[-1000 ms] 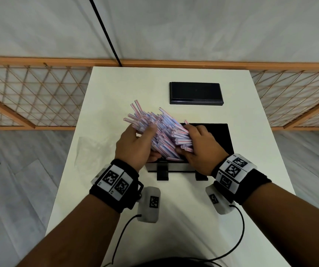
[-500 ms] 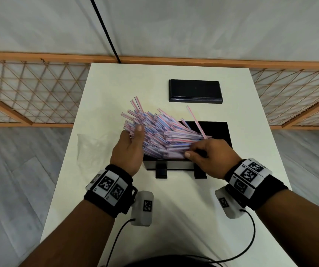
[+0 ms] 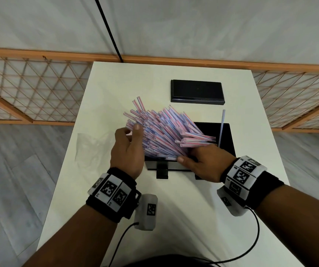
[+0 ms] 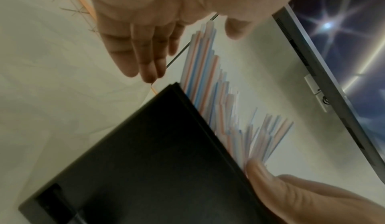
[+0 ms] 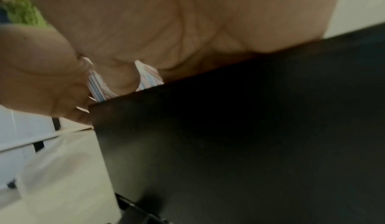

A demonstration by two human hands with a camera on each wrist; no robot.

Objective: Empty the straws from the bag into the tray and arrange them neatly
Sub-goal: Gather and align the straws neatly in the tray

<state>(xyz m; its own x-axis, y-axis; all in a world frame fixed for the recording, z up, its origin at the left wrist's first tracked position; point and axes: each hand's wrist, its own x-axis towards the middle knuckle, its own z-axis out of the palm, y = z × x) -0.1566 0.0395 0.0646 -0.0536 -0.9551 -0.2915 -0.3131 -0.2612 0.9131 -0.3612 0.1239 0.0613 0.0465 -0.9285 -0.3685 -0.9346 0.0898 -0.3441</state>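
A fanned heap of pink-and-blue striped plastic straws (image 3: 162,132) fills the black rectangular tray (image 3: 226,135); right hand (image 3: 202,162) pinches their near ends, left hand (image 3: 127,151) spread flat alongside.

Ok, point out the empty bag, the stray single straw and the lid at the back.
empty bag (image 3: 93,149), head view, middle of the clear plastic.
stray single straw (image 3: 221,128), head view, mid-shaft over the tray.
lid (image 3: 197,91), head view, centre of its black top.

Grey floor (image 3: 20,180) (wood-look), white wall (image 3: 193,26)
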